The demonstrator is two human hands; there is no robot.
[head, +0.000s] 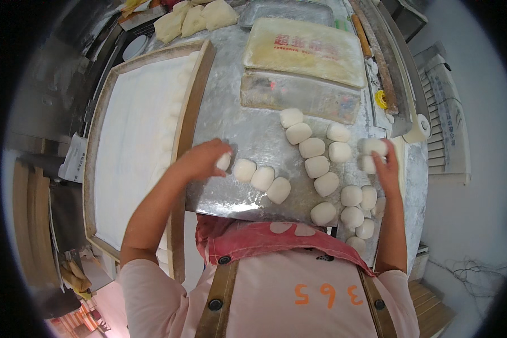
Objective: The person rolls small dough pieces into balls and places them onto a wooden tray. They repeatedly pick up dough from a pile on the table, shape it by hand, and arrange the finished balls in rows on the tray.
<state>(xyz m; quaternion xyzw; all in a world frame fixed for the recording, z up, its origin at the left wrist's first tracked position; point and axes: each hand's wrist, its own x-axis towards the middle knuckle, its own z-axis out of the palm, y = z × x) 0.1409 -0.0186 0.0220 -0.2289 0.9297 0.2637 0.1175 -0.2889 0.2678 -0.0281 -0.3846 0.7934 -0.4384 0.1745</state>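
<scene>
My left hand [205,159] is curled around a smooth white dough bun [223,162], just above the metal worktop beside the tray. Three more buns stand in a short slanting row to its right, the nearest being a rounded bun [244,170]. Over on the right side, my right hand [386,169] has its fingers and thumb at an upper bun [374,146], while a lower bun [367,164] touches it and is partly covered by the thumb. Several buns, among them a middle one [317,167], form a slanting line between my hands. A cluster with one bun [352,217] sits nearer my body.
A wooden-framed tray [193,105] lined with white cloth [137,139] lies at left, buns along its inner right side. Behind stand a lidded plastic box [300,91], a metal pan [285,10] and dough slabs [194,19]. Rolling pins [380,63] line the right edge.
</scene>
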